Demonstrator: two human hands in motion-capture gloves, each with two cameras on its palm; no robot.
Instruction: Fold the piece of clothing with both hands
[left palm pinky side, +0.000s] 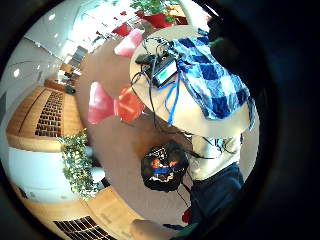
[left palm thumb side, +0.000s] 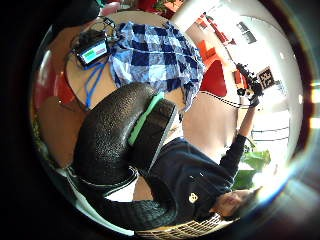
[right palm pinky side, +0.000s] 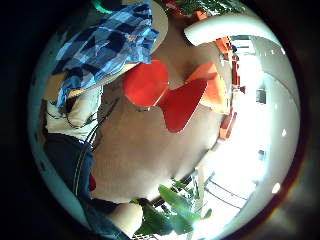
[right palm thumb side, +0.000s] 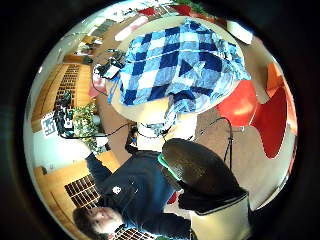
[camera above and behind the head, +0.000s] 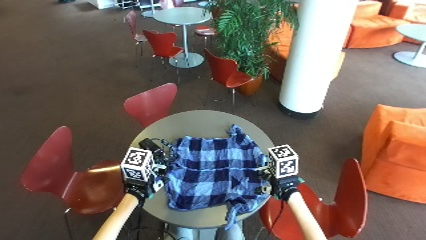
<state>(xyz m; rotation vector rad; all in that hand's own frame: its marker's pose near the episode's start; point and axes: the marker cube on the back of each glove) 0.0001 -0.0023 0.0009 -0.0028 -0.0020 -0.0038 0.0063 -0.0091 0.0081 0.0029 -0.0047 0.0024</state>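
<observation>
Shirt: blue checked shirt (camera above and behind the head: 213, 174) lies spread on round table (camera above and behind the head: 200, 120)
Left hand (camera above and behind the head: 141, 186): raised left of shirt, finger state indeterminate
Right hand (camera above and behind the head: 282, 186): raised right of shirt, finger state indeterminate

This is a public lounge or café area: round tables (camera above and behind the head: 180, 15) with red chairs (camera above and behind the head: 226, 72) stand on brown carpet (camera above and behind the head: 66, 75), beside orange sofas (camera above and behind the head: 396, 150), a white column (camera above and behind the head: 313, 55) and a large potted plant (camera above and behind the head: 249, 30).

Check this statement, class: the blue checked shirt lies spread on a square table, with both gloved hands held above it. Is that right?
Not quite. The table is round, not square, as the outside view shows. The rest stands: the blue checked shirt lies spread on it, with the left hand and right hand above its two sides.
</observation>
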